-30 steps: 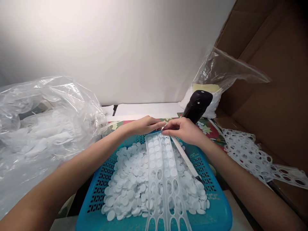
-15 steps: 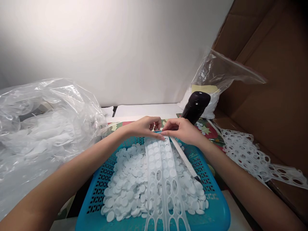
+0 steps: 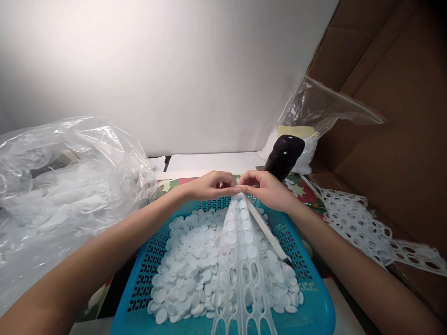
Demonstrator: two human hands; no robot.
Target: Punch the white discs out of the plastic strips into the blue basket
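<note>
Clear plastic bag (image 3: pixel 66 177) at left, black tool (image 3: pixel 284 156) beyond hands (image 3: pixel 238 188) pinching white perforated strip (image 3: pixel 240 279) over blue basket (image 3: pixel 316 307)

Two bare arms, slim and smooth

The left forearm (image 3: pixel 104 246) comes in at 7 o'clock and the right forearm (image 3: pixel 352 265) at 5 o'clock, bare skin all the way to the frame edge. Each narrows to a slender wrist. Near 12 o'clock are the left hand (image 3: pixel 209 187) and right hand (image 3: pixel 267 190), both bare, with slim tapering fingers (image 3: pixel 223 176), their nails too small to make out
</note>
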